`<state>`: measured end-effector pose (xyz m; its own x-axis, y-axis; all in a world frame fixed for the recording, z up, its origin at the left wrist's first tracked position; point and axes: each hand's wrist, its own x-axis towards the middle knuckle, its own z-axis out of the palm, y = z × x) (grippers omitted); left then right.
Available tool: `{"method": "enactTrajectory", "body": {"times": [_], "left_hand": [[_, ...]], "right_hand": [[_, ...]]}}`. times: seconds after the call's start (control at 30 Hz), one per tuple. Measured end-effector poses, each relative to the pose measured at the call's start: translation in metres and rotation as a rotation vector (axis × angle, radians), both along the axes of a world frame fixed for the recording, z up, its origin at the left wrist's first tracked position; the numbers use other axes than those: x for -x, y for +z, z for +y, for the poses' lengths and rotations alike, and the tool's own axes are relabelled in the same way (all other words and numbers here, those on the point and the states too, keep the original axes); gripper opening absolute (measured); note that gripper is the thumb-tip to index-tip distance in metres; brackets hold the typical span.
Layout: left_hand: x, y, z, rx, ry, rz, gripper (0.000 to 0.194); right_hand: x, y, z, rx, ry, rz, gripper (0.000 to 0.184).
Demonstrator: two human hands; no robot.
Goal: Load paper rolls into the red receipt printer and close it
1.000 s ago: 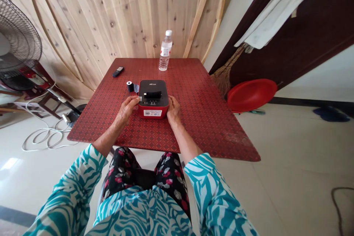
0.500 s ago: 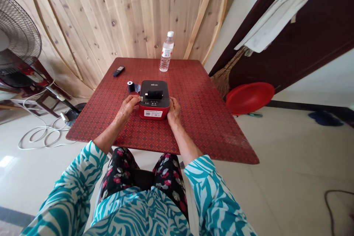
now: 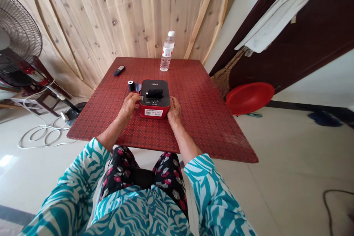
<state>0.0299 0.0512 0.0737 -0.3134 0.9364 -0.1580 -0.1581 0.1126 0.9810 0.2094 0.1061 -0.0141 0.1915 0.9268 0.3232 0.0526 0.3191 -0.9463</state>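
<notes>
A small receipt printer (image 3: pixel 155 112), red below with a black lid, sits on the table in front of me. White labels are stuck on its front, and black paper shows in the lid's slot. My left hand (image 3: pixel 128 105) is at its left side, with fingertips on the lid's edge beside a small pale sticker. Against the right side, my right hand (image 3: pixel 174 111) grips the body, its fingers partly hidden behind it. Just beyond my left hand stands a roll of black paper (image 3: pixel 131 86), a loose strip trailing from it toward the printer.
The red patterned table (image 3: pixel 210 125) also bears a water bottle (image 3: pixel 166 52) and a dark remote control (image 3: pixel 119 70). A floor fan (image 3: pixel 20 29) stands left, near a coiled white cable (image 3: pixel 41 132). Right of the table are a red basin (image 3: pixel 250 97) and a broom (image 3: pixel 225 72).
My left wrist and forearm have shifted slightly, with the fingertips still at the printer's left edge. My right hand keeps its place on the right side. The printer stays put.
</notes>
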Motion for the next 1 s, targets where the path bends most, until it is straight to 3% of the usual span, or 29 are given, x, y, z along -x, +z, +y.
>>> {"method": "enactTrajectory", "body": {"times": [0.37,0.5,0.57,0.67,0.77,0.87,1.0], "left_hand": [[0.001,-0.003,0.002,0.023,0.014,0.009,0.023],[0.008,-0.004,0.003,0.014,-0.043,0.035,0.029],[0.014,-0.001,0.005,-0.058,-0.033,0.090,0.031],[0.018,0.012,0.013,-0.286,0.005,0.255,0.027],[0.013,0.032,0.029,-0.390,-0.197,0.461,0.017],[0.001,0.047,0.053,-0.350,-0.458,0.636,0.011],[-0.014,0.049,0.089,-0.242,-0.751,0.915,0.018]], "right_hand": [[-0.001,0.000,-0.001,-0.016,0.009,-0.027,0.036],[-0.002,0.000,0.000,-0.024,0.018,-0.030,0.037],[-0.002,0.001,0.000,-0.023,0.015,-0.040,0.036],[0.000,0.003,-0.002,-0.023,-0.002,-0.044,0.034],[0.002,0.005,-0.002,-0.018,-0.012,-0.029,0.034],[0.003,0.006,-0.001,-0.018,-0.020,-0.015,0.031],[0.004,0.005,0.001,-0.004,-0.016,-0.005,0.030]]}}
